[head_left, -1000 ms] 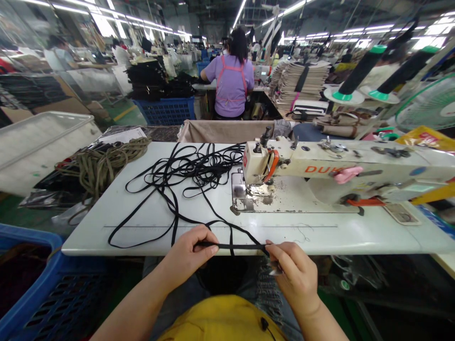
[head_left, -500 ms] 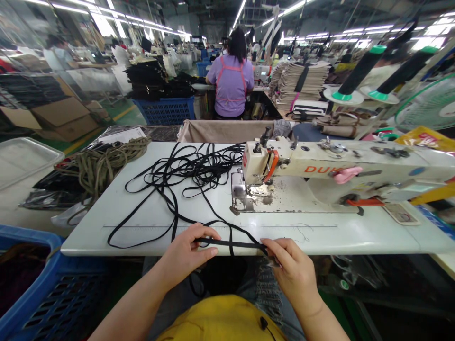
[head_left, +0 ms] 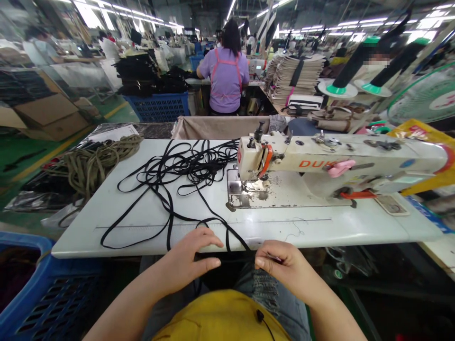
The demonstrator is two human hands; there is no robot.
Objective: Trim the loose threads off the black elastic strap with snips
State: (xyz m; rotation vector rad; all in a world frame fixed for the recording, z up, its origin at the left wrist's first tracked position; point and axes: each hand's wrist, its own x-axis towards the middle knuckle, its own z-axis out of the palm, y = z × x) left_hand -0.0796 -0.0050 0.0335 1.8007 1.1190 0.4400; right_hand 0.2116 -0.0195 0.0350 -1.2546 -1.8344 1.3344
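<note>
Near the table's front edge, my left hand (head_left: pixel 192 258) has its thumb and fingers spread apart. A dark stretch of narrow black strap (head_left: pixel 236 237) runs down off the edge between my hands; against the dark lap its path is hard to follow. My right hand (head_left: pixel 282 265) is pinched closed at the strap's lower part, and a small shiny object, too covered to name, shows between its fingers. The rest of the black strap lies in a loose tangle (head_left: pixel 199 166) on the white sewing table (head_left: pixel 135 241), left of the sewing machine (head_left: pixel 277 156).
A blue plastic basket (head_left: pixel 53 284) stands at the lower left. Olive straps (head_left: pixel 92 166) hang over the table's left side. Thread cones (head_left: pixel 351 66) and a green fan (head_left: pixel 426 97) are at the right. A person in purple (head_left: pixel 229 76) sits ahead with their back to me.
My left thumb and fingers have parted from the strap stretched between my hands, and that stretch has dropped below the table edge. My right hand stays pinched. A pale bin at the left has gone from view.
</note>
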